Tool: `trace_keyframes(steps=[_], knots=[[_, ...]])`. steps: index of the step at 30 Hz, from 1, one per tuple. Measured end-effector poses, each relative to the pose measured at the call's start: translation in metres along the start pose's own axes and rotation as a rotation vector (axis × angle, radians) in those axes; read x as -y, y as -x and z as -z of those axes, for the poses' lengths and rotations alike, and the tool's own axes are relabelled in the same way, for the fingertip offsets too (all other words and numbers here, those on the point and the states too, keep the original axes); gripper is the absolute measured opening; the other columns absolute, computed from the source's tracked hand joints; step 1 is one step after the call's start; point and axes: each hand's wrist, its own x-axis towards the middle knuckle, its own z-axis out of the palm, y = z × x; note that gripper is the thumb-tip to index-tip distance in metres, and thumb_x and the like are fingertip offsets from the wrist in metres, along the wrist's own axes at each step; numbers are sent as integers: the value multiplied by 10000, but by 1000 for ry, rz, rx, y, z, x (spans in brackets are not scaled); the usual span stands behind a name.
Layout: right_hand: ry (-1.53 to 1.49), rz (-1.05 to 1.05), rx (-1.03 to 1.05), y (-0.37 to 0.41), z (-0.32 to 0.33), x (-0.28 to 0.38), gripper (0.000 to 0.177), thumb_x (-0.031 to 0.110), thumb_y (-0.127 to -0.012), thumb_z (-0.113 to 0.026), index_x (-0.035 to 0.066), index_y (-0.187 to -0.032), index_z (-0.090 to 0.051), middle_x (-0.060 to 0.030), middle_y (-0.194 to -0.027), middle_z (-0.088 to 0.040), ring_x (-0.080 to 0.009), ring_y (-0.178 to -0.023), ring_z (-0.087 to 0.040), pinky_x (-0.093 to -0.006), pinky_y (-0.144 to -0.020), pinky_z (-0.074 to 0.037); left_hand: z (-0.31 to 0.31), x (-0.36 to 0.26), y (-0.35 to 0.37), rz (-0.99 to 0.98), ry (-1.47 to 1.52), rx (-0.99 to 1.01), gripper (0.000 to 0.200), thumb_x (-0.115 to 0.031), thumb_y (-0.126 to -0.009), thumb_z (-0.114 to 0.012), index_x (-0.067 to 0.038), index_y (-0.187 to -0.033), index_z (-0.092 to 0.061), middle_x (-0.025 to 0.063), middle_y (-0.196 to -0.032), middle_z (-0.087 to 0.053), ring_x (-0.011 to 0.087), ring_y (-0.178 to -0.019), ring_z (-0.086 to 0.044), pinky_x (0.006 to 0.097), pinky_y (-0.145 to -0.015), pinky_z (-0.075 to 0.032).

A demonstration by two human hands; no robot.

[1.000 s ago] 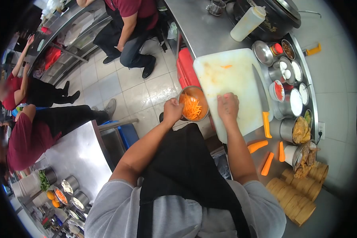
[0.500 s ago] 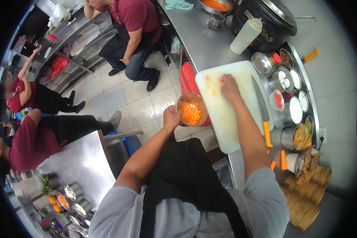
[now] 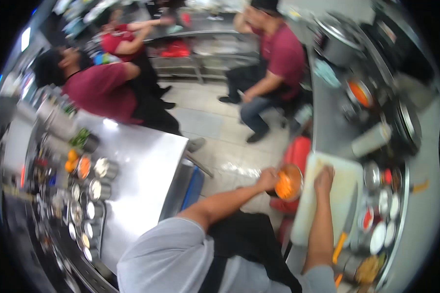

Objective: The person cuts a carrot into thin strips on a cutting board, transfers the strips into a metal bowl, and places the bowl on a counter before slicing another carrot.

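Commercial kitchen; view motion-blurred. Floor (image 3: 215,129) of pale square tiles, glossy. Stainless steel worktable (image 3: 142,166) stands at left. A long steel counter (image 3: 327,122) runs along the pale right-hand wall (image 3: 425,210). Metal shelving rack (image 3: 205,61) at far end. Light glares off the worktable.

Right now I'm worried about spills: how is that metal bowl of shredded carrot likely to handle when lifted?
The metal bowl looks rigid and probably light, since the left hand alone grips it by the rim, beside the cutting board. Held from one side, it may tip toward its free side. The shredded carrot is loose, so it would likely spill if tilted.
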Motion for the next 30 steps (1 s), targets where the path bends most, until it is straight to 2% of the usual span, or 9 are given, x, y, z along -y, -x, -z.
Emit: trace_keyframes(steps=[1, 3, 5, 10, 17, 22, 25, 27, 30], knots=[[322, 151, 46, 16, 26, 78, 192, -6, -891, -472, -77, -1022, -592, -256, -1018, -595, -440, -988, -555, -506, -927, -448, 13, -26, 10, 66, 58, 18, 191, -173, -749, -686, -2, -748, -602, 274, -780, -645, 451, -775, -658, 498, -701, -521], [-21, -193, 290, 43, 15, 133, 209, 7, -869, -499, -53, -1025, -626, -240, -1035, -619, -448, -995, -567, -496, -914, -453, 8, -15, 11, 9, 22, -35, 210, -168, -734, -694, 9, -715, -584, 279, -764, -638, 455, -755, -648, 492, -696, -522], [-79, 654, 261, 67, 23, 190, 150, 50, -896, -502, -14, -953, -625, -211, -909, -623, -408, -915, -589, -486, -827, -467, 5, -9, 16, 75, 127, -5, 199, -162, -745, -685, 16, -770, -600, 232, -753, -649, 378, -718, -654, 441, -691, -514], [-182, 239, 324, 111, 15, 186, 308, 166, -877, -639, -15, -1126, -640, -233, -1079, -641, -425, -1022, -600, -485, -913, -474, 29, -8, 34, 11, 53, -77, 194, -167, -775, -678, 21, -805, -643, 201, -669, -641, 301, -613, -664, 414, -614, -521], [39, 620, 667, 151, 69, 218, 429, 203, -845, -705, 9, -1210, -590, -202, -1189, -633, -373, -1214, -553, -516, -1116, -344, 91, -19, 78, 163, 273, -156, 203, -123, -819, -659, -14, -703, -534, 112, -576, -573, 204, -453, -605, 346, -387, -478], [44, 591, 544, 142, 100, 252, 398, 135, -826, -713, 4, -1186, -604, -202, -1175, -637, -378, -1228, -545, -527, -1132, -323, 107, -65, 79, 234, 432, -89, 150, -84, -837, -636, -17, -763, -525, 67, -623, -572, 182, -477, -614, 305, -366, -487], [-248, 481, 220, 126, 118, 259, 263, 82, -837, -700, -12, -1077, -651, -198, -1088, -661, -366, -1069, -623, -473, -991, -466, 106, -96, 53, 205, 581, -36, 131, -82, -844, -627, -15, -787, -530, 62, -644, -570, 176, -470, -603, 295, -380, -495], [-263, 222, -19, 117, 132, 246, 109, 66, -873, -675, -18, -942, -663, -162, -870, -661, -284, -788, -647, -385, -748, -533, 110, -137, 33, 166, 682, 16, 128, -83, -853, -622, -20, -778, -540, 51, -640, -565, 158, -495, -600, 297, -403, -486], [-352, -43, -45, 105, 138, 215, 127, 105, -912, -666, -11, -867, -638, -109, -694, -595, -181, -623, -565, -333, -606, -489, 78, -123, -39, -96, 320, -52, 159, -134, -893, -602, -23, -786, -561, 77, -664, -592, 212, -569, -650, 382, -468, -495]])
